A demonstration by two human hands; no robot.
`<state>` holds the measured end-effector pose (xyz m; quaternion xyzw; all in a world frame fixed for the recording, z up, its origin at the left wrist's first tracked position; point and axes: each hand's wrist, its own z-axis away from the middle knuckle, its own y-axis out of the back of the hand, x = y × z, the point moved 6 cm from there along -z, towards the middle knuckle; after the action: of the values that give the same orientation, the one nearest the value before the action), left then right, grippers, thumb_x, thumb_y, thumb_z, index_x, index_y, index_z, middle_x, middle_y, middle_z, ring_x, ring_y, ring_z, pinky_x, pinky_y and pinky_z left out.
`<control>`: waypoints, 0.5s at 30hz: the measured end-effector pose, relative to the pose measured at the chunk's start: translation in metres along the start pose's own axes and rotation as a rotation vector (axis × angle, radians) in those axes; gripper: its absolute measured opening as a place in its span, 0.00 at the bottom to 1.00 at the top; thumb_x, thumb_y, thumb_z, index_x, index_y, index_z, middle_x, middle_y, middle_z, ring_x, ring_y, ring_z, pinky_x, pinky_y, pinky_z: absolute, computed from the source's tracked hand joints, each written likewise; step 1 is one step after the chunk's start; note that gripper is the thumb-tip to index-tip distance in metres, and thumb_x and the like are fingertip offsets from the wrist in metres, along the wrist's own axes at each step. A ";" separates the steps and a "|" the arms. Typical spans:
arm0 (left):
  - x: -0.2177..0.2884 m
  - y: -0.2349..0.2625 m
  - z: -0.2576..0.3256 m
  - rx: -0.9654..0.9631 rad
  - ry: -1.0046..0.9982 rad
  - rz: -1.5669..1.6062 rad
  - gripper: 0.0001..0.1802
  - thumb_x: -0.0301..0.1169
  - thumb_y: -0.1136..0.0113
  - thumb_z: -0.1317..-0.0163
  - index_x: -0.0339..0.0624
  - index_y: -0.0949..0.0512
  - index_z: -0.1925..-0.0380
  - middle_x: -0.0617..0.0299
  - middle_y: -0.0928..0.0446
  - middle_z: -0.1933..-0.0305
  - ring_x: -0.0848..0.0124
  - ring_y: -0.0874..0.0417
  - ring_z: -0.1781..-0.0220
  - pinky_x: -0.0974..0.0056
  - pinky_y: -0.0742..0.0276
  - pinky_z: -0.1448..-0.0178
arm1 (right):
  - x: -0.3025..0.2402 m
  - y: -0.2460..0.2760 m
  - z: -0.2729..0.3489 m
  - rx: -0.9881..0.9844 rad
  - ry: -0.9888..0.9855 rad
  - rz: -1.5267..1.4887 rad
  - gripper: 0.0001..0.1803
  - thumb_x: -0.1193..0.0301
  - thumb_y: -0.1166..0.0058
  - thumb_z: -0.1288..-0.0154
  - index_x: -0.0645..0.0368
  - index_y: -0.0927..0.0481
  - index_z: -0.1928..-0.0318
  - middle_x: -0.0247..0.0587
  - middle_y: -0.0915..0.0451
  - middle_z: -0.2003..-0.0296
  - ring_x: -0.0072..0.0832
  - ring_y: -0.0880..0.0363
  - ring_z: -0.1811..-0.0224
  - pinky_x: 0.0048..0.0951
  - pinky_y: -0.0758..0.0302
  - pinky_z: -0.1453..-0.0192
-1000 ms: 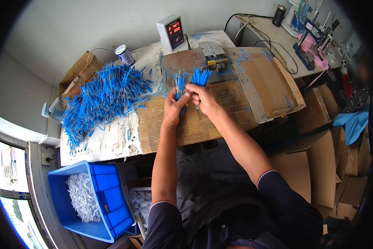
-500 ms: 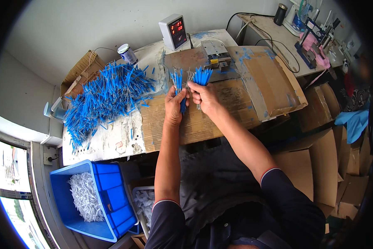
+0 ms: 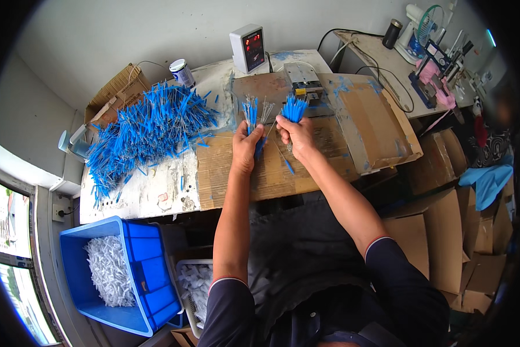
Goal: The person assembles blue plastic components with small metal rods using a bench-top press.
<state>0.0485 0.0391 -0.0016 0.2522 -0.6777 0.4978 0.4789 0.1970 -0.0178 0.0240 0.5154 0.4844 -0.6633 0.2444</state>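
Above a sheet of brown cardboard (image 3: 283, 168) on the workbench (image 3: 138, 196), two bunches of thin blue sticks stand nearly upright in the person's fists, long axes running away from the body toward the wall, tips fanned outward. The left hand (image 3: 245, 151) is clenched around the lower part of the left bunch (image 3: 250, 111), its blue ends showing above the knuckles and a few poking out below the fist. The right hand (image 3: 294, 136) is closed tight around the right bunch (image 3: 295, 107), which spreads into a short brush just beyond the fingers. The two fists sit just beside each other, not quite touching. One loose blue stick (image 3: 287, 166) lies on the cardboard just nearer the body than the right hand.

Well to the left of the left hand a large heap of the same blue sticks (image 3: 150, 130) sprawls across the bench, too many to count. Beyond both fists sit one small metal device (image 3: 304, 81) and one grey box with a red digit display (image 3: 247, 48). Below the bench to the left, one blue bin (image 3: 150, 272) holds white pieces.
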 end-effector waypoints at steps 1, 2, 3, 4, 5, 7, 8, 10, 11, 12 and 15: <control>-0.001 -0.003 0.000 0.001 -0.021 -0.011 0.04 0.27 0.40 0.32 0.42 0.25 0.60 0.65 0.23 0.71 0.74 0.23 0.74 0.70 0.27 0.70 | 0.007 0.002 -0.002 0.003 -0.064 -0.002 0.07 0.72 0.34 0.37 0.58 0.20 0.70 0.31 0.22 0.77 0.15 0.30 0.83 0.21 0.37 0.83; -0.002 -0.005 0.000 0.001 -0.042 -0.022 0.05 0.27 0.39 0.32 0.41 0.24 0.59 0.65 0.23 0.71 0.75 0.22 0.73 0.70 0.26 0.69 | 0.011 0.002 -0.005 -0.002 -0.061 -0.002 0.07 0.72 0.34 0.37 0.58 0.20 0.70 0.31 0.22 0.77 0.15 0.30 0.83 0.21 0.37 0.83; 0.000 -0.007 0.002 0.003 -0.044 -0.021 0.05 0.27 0.39 0.32 0.41 0.24 0.59 0.65 0.23 0.71 0.75 0.22 0.73 0.70 0.26 0.69 | 0.012 0.002 -0.005 0.017 -0.064 -0.036 0.07 0.72 0.34 0.37 0.58 0.20 0.70 0.32 0.22 0.77 0.16 0.30 0.84 0.21 0.37 0.83; 0.003 -0.011 0.004 -0.016 -0.058 -0.077 0.06 0.26 0.38 0.33 0.41 0.24 0.58 0.65 0.22 0.71 0.75 0.21 0.72 0.70 0.26 0.69 | 0.013 0.002 -0.004 0.036 -0.067 -0.071 0.08 0.72 0.34 0.37 0.58 0.20 0.70 0.32 0.21 0.77 0.16 0.30 0.84 0.21 0.37 0.83; 0.005 -0.014 0.005 -0.036 -0.071 -0.132 0.08 0.25 0.37 0.34 0.41 0.24 0.58 0.65 0.22 0.71 0.75 0.20 0.71 0.70 0.25 0.68 | 0.014 0.001 -0.005 0.036 -0.067 -0.070 0.08 0.72 0.34 0.37 0.58 0.20 0.70 0.32 0.21 0.77 0.16 0.30 0.84 0.21 0.37 0.83; 0.006 -0.004 0.005 -0.028 -0.058 -0.143 0.09 0.25 0.35 0.35 0.41 0.24 0.57 0.65 0.21 0.71 0.75 0.20 0.72 0.70 0.25 0.69 | 0.014 -0.010 -0.006 0.017 -0.074 -0.050 0.08 0.72 0.33 0.38 0.59 0.20 0.70 0.32 0.21 0.77 0.16 0.30 0.84 0.21 0.37 0.84; 0.005 0.000 0.005 -0.022 -0.044 -0.152 0.11 0.24 0.34 0.36 0.40 0.24 0.57 0.65 0.21 0.70 0.76 0.20 0.72 0.71 0.25 0.69 | 0.013 -0.014 -0.006 0.003 -0.081 -0.050 0.08 0.72 0.33 0.38 0.59 0.20 0.70 0.32 0.21 0.77 0.16 0.30 0.84 0.22 0.37 0.84; 0.006 -0.001 0.004 -0.017 -0.039 -0.090 0.11 0.23 0.33 0.37 0.40 0.24 0.57 0.64 0.20 0.70 0.75 0.20 0.73 0.70 0.24 0.70 | 0.012 -0.010 -0.011 0.007 -0.081 -0.022 0.08 0.71 0.33 0.38 0.59 0.19 0.70 0.32 0.21 0.77 0.16 0.30 0.84 0.22 0.37 0.84; 0.006 -0.001 0.004 -0.012 -0.033 -0.028 0.11 0.23 0.33 0.37 0.40 0.24 0.57 0.63 0.20 0.69 0.75 0.20 0.74 0.70 0.24 0.71 | 0.011 -0.007 -0.013 0.012 -0.081 0.007 0.08 0.71 0.32 0.38 0.59 0.19 0.69 0.32 0.21 0.77 0.16 0.30 0.84 0.22 0.37 0.83; 0.006 0.000 0.004 -0.008 -0.034 -0.027 0.11 0.23 0.33 0.37 0.40 0.24 0.57 0.63 0.20 0.69 0.75 0.20 0.74 0.70 0.24 0.71 | 0.013 -0.005 -0.014 0.009 -0.083 0.008 0.08 0.71 0.32 0.38 0.59 0.19 0.69 0.32 0.21 0.77 0.16 0.30 0.84 0.22 0.37 0.83; 0.004 -0.004 0.003 -0.034 -0.010 -0.027 0.11 0.23 0.33 0.37 0.40 0.24 0.57 0.63 0.19 0.70 0.73 0.19 0.75 0.70 0.24 0.71 | 0.013 0.006 -0.019 0.047 0.057 0.057 0.08 0.71 0.34 0.37 0.61 0.19 0.68 0.32 0.21 0.78 0.19 0.28 0.82 0.25 0.33 0.80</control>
<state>0.0484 0.0352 0.0037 0.2560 -0.6850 0.4784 0.4863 0.2058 -0.0015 0.0100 0.5532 0.4605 -0.6525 0.2370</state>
